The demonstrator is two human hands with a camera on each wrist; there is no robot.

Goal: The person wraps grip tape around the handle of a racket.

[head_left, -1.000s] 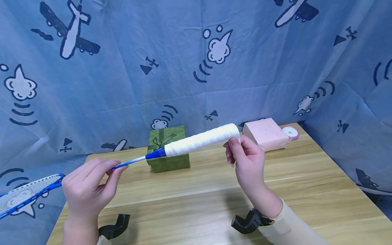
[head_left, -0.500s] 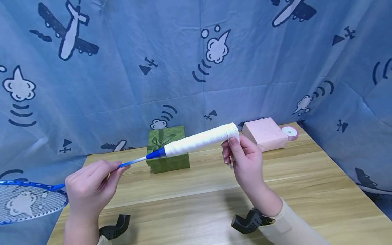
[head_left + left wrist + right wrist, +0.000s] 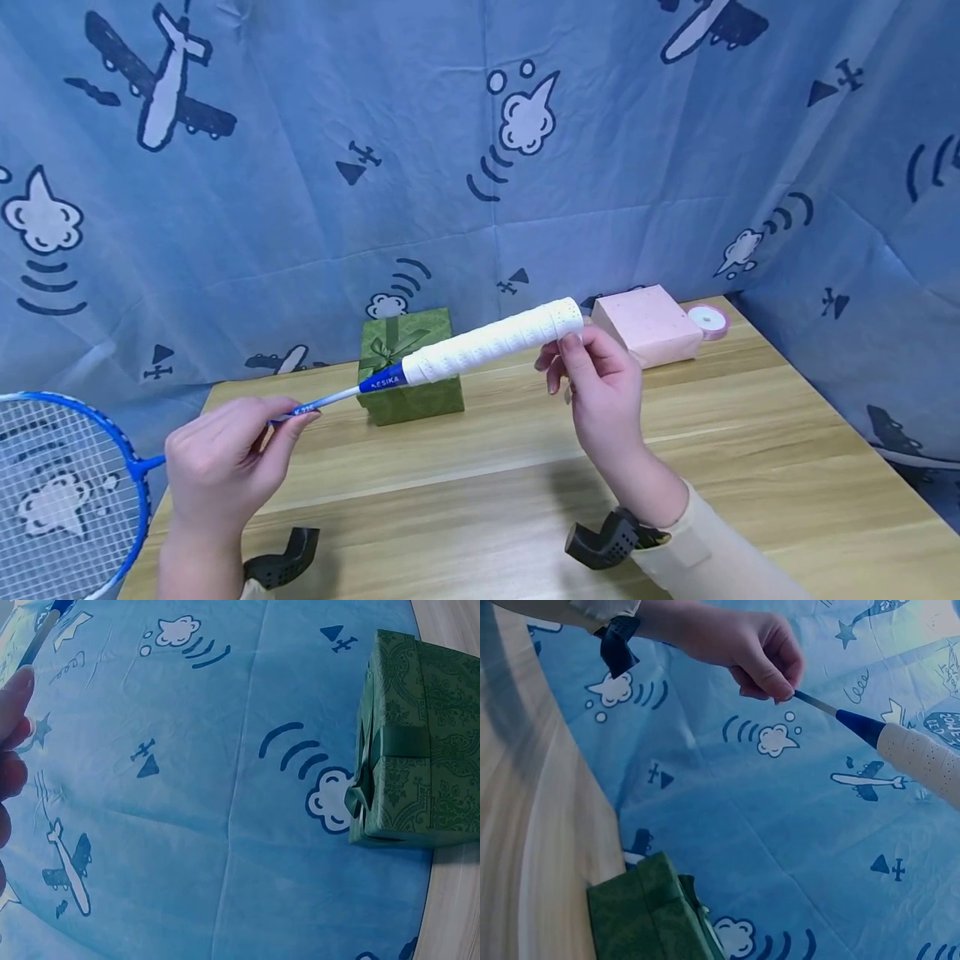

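Racket (image 3: 420,371) is held in the air above the surface (image 3: 525,500), running from lower left of the frame up to centre, strung head (image 3: 52,483) at the far left edge. Left hand (image 3: 221,467) pinches the thin shaft (image 3: 330,398) between thumb and fingers (image 3: 296,417); right wrist view shows the same pinch, tight on the shaft just short of the blue cone (image 3: 862,726). Right hand (image 3: 603,400) holds the butt end of the white grip (image 3: 495,340), fingers curled under the cap, thumb side partly hidden. Judgement: step looks like rolling the racket to check the wrap; best done with the left pinch light so the shaft can rotate, right fingers doing the twisting, handle kept level and off the green box (image 3: 408,367) just behind. Pink box (image 3: 648,325) and tape roll (image 3: 707,318) sit at the back right of the surface, well apart.
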